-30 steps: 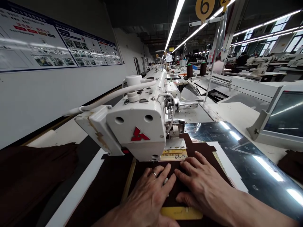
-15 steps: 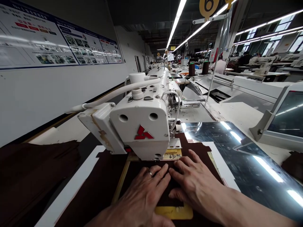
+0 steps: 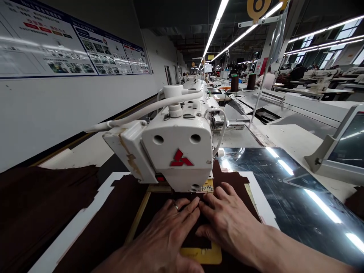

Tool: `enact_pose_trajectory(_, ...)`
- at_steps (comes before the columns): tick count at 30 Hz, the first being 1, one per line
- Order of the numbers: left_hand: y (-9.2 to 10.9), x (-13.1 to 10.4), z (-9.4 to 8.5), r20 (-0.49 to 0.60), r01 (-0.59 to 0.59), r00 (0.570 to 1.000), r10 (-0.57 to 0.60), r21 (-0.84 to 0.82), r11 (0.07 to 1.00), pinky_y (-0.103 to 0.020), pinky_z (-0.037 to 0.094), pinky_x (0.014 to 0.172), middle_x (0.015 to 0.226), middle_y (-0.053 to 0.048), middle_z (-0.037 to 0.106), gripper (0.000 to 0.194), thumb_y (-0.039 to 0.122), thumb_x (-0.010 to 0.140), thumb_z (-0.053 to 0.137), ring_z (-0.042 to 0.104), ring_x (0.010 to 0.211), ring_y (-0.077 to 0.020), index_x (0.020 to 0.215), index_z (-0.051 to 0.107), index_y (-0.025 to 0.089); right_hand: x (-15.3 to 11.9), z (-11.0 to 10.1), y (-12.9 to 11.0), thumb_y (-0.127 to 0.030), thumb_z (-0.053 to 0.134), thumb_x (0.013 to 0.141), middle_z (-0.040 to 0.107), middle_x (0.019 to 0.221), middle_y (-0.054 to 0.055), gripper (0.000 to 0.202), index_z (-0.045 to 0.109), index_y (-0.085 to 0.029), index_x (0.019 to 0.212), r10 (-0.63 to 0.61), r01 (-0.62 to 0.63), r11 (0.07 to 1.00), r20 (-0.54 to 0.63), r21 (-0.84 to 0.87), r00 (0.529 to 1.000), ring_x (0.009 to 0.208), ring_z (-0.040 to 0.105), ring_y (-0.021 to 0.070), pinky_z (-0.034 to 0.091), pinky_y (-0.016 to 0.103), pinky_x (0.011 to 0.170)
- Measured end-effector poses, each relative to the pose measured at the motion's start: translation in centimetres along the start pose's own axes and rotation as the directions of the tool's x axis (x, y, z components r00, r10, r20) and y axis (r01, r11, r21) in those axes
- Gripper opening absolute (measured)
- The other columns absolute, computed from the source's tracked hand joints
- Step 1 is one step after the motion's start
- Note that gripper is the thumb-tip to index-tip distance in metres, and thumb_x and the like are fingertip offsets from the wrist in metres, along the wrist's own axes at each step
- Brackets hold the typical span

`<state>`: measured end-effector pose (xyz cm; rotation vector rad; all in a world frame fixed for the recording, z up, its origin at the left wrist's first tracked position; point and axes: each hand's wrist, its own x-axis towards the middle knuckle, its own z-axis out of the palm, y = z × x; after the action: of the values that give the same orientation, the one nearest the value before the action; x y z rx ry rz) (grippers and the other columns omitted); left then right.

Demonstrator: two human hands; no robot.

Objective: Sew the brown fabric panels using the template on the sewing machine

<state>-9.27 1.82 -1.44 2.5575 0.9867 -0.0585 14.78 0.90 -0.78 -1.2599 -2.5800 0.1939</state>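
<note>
Dark brown fabric point(image 3: 113, 216) lies under the head of a white sewing machine point(image 3: 179, 151) with a red emblem. My left hand point(image 3: 167, 227) rests flat on the fabric in front of the machine, fingers stretched forward, a ring on one finger. Beside it, my right hand point(image 3: 227, 220) lies spread on the same fabric, its fingertips close to the left ones. A yellow template frame point(image 3: 203, 255) shows around and below the hands, with handwriting on its far edge. White strips point(image 3: 82, 223) border the fabric at both sides. The needle area is hidden behind the machine head.
More brown fabric point(image 3: 48, 193) lies at the left. A glossy dark plate point(image 3: 301, 204) covers the table's right side, with a screen point(image 3: 348, 140) beyond it. Thread cones point(image 3: 234, 83) stand behind. A wall with posters point(image 3: 113, 53) runs along the left.
The template and fabric have shifted left relative to the machine, and both hands have moved left with them. The camera view has also shifted slightly.
</note>
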Motion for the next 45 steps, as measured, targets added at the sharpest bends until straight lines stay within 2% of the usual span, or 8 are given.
enact_pose_trajectory(8, -0.8, -0.7, 0.0, -0.058, -0.016, 0.998, 0.019, 0.055, 0.998, -0.06, 0.026, 0.124, 0.167, -0.011, 0.032, 0.107, 0.081, 0.081, 0.064, 0.034, 0.151, -0.0386, 0.165, 0.02, 0.03, 0.4, 0.6, -0.2, -0.053, 0.058, 0.103, 0.068, 0.125, 0.007, 0.037, 0.067, -0.022, 0.122, -0.017, 0.018, 0.998, -0.014, 0.061, 1.0, 0.113, 0.058, 0.031, 0.033, 0.062, 0.113)
enact_pose_trajectory(14, -1.9, -1.1, 1.0, -0.118, -0.043, 0.992, 0.053, 0.079, 0.996, -0.067, 0.031, 0.119, 0.167, -0.011, 0.032, 0.115, 0.084, 0.073, 0.069, 0.038, 0.148, -0.0438, 0.165, 0.021, 0.032, -1.4, 0.3, 0.0, -0.038, 0.054, 0.105, 0.063, 0.139, 0.007, 0.035, 0.061, -0.021, 0.135, -0.061, 0.056, 0.991, 0.045, 0.118, 0.997, 0.119, 0.058, 0.0293, 0.032, 0.057, 0.116)
enact_pose_trajectory(22, -2.1, -1.3, 0.4, -0.086, -0.048, 0.995, 0.057, 0.105, 0.993, -0.067, 0.034, 0.117, 0.168, -0.01, 0.028, 0.113, 0.083, 0.075, 0.068, 0.037, 0.148, -0.0452, 0.165, 0.022, 0.032, -3.0, 0.2, 0.3, -0.037, 0.052, 0.106, 0.062, 0.141, 0.009, 0.032, 0.066, -0.019, 0.128, -0.156, 0.151, 0.98, 0.028, 0.128, 0.987, 0.118, 0.06, 0.0289, 0.039, 0.052, 0.113)
enact_pose_trajectory(24, -2.1, -1.2, -0.1, -0.081, -0.062, 0.994, 0.071, 0.113, 0.992, -0.064, 0.036, 0.117, 0.168, -0.009, 0.029, 0.106, 0.082, 0.08, 0.065, 0.039, 0.148, -0.0431, 0.164, 0.023, 0.033, -3.0, 0.3, 0.2, -0.036, 0.053, 0.105, 0.063, 0.14, 0.009, 0.03, 0.067, -0.019, 0.126, -0.163, 0.162, 0.978, -0.002, 0.128, 0.987, 0.116, 0.061, 0.0283, 0.04, 0.05, 0.112)
enact_pose_trajectory(29, -2.5, -0.5, -1.7, -0.125, -0.101, 0.985, 0.118, 0.132, 0.986, -0.053, 0.041, 0.117, 0.161, -0.003, 0.044, 0.064, 0.056, 0.101, 0.058, 0.049, 0.142, -0.0348, 0.159, 0.038, 0.035, -3.3, 0.7, -0.4, -0.033, 0.055, 0.104, 0.065, 0.135, 0.007, 0.026, 0.068, -0.02, 0.122, -0.163, 0.173, 0.976, -0.083, 0.131, 0.983, 0.113, 0.061, 0.0265, 0.042, 0.047, 0.11)
enact_pose_trajectory(33, -2.4, 0.4, -2.1, -0.126, -0.102, 0.985, 0.119, 0.135, 0.986, -0.054, 0.039, 0.118, 0.16, -0.004, 0.045, 0.071, 0.06, 0.093, 0.067, 0.049, 0.143, -0.0367, 0.155, 0.046, 0.032, -3.6, 0.7, -0.7, -0.033, 0.053, 0.106, 0.066, 0.135, 0.008, 0.029, 0.065, -0.019, 0.128, -0.168, 0.179, 0.976, -0.1, 0.124, 0.981, 0.113, 0.061, 0.0271, 0.043, 0.048, 0.109)
enact_pose_trajectory(38, -1.7, 1.3, -1.7, -0.185, -0.072, 0.979, 0.085, 0.074, 0.995, -0.051, 0.037, 0.12, 0.159, -0.004, 0.048, 0.064, 0.053, 0.086, 0.078, 0.049, 0.143, -0.0335, 0.142, 0.059, 0.03, -3.7, 0.3, -0.7, -0.03, 0.049, 0.108, 0.065, 0.133, 0.012, 0.028, 0.066, -0.016, 0.125, -0.16, 0.167, 0.974, -0.058, 0.154, 0.985, 0.11, 0.06, 0.0278, 0.049, 0.046, 0.098)
enact_pose_trajectory(45, -2.0, 1.2, -1.5, -0.21, -0.124, 0.971, 0.116, -0.021, 0.992, -0.052, 0.035, 0.121, 0.159, -0.006, 0.047, 0.068, 0.052, 0.085, 0.079, 0.047, 0.144, -0.0346, 0.146, 0.057, 0.03, -3.5, -0.1, -1.1, -0.027, 0.049, 0.108, 0.064, 0.132, 0.012, 0.029, 0.064, -0.018, 0.131, -0.156, 0.161, 0.968, -0.041, 0.19, 0.987, 0.109, 0.059, 0.0268, 0.049, 0.046, 0.095)
